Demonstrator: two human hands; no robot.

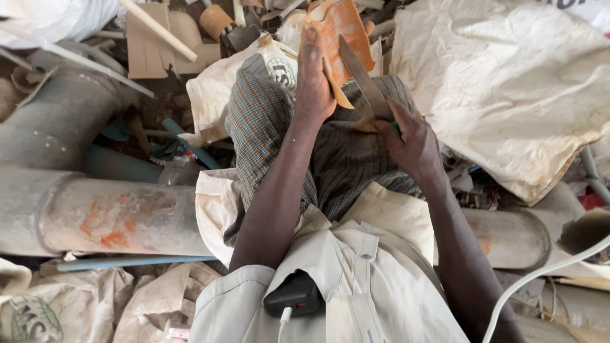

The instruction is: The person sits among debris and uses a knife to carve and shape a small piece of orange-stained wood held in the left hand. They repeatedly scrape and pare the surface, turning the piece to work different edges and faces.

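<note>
The left hand grips an orange piece by its near left edge, fingers wrapped round it and holding it up over the lap. The right hand is clenched on the handle of a knife, whose blade slants up and to the left from the fist and lies against the piece's right side. The piece thus sits just ahead of both hands, its long axis running away from the body, with the left hand on it and the right hand lower and nearer the body. It looks like a curved, flattish shard, orange on its face with a pale cut edge and a ragged outline. Beneath is a checked cloth across the knees; grey pipes lie to the left and pale sacks to the right.
</note>
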